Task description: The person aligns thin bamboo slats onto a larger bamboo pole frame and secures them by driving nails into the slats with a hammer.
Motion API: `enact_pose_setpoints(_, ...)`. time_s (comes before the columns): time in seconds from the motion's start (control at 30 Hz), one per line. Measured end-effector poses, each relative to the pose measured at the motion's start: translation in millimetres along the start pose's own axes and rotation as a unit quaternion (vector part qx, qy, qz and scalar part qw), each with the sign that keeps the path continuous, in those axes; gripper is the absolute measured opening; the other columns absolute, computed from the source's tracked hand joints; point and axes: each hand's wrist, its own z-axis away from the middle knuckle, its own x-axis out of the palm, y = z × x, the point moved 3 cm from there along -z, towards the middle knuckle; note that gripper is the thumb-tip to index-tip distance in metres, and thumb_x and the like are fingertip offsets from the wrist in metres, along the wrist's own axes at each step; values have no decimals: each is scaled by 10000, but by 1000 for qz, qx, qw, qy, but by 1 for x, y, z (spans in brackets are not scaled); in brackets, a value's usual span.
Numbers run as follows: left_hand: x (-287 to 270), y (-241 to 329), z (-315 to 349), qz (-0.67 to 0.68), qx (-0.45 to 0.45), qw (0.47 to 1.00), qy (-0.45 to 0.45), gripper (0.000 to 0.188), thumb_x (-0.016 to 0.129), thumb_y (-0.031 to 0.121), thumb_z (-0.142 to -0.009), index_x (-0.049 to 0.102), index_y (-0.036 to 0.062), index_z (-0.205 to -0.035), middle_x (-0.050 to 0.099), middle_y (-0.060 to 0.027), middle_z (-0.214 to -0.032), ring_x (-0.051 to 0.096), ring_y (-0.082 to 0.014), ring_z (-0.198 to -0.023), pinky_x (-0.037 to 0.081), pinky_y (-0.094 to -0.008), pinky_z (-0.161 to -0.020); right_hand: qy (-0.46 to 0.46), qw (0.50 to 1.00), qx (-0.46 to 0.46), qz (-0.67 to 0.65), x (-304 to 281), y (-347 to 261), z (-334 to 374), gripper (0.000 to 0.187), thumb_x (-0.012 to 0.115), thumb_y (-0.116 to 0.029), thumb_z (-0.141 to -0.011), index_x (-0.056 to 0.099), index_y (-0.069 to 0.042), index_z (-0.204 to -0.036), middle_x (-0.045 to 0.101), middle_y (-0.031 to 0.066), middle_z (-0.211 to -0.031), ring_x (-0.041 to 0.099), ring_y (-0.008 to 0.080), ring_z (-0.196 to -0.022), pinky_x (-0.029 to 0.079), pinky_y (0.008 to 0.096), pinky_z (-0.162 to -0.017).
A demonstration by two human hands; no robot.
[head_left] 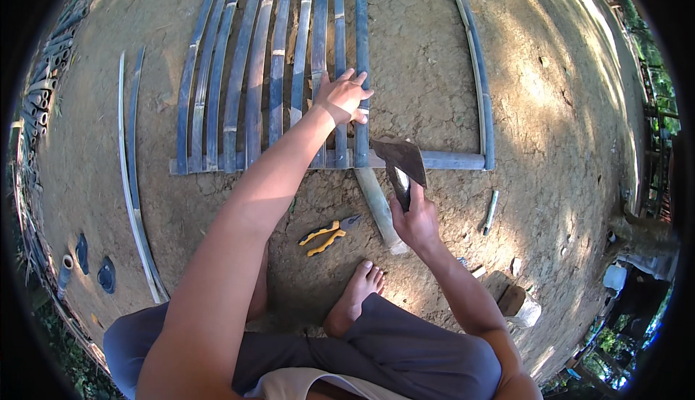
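My left hand [343,99] lies with its fingers spread over the rightmost slats of a bamboo frame, resting on the last bamboo slat [362,45]. My right hand [415,220] is closed round the handle of a broad-bladed chopping knife [405,158]. Its dark, wide blade hangs beside the lower end of that slat, above the bamboo crosspiece [452,160]; whether it touches I cannot tell. A short round pole [380,212] sticks out toward me from under the crosspiece. Pliers with yellow and black handles [326,238] lie on the ground between my forearms.
A long bamboo side rail [474,67] bounds the frame at right. Two thin bamboo strips [130,175] lie at left near a pair of dark sandals [106,275]. My bare foot [356,297], a small bamboo piece [491,212] and a block [518,306] are nearby on dirt ground.
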Motion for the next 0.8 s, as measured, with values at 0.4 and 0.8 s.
enact_pose_setpoints(0.4,-6,-2,2,-32,-15,999,-12,784,823,540,-780,542,383,-1495,263,45,-1718,171,-275,-1602,59,-750,-1239,-10,1000,26,4,-10,-15,-15,573,686,-164,-948,425,35,-1418,704,308,-879,715,468,-704,581,534,-613)
enact_pose_setpoints(0.8,5,-12,4,-36,17,999,34,751,815,586,-759,593,392,-1450,324,37,-1696,165,-318,-1601,11,-792,-1205,88,980,-174,-42,-19,-45,-38,446,717,-48,-918,490,51,-1289,689,188,-766,689,328,-596,563,413,-548)
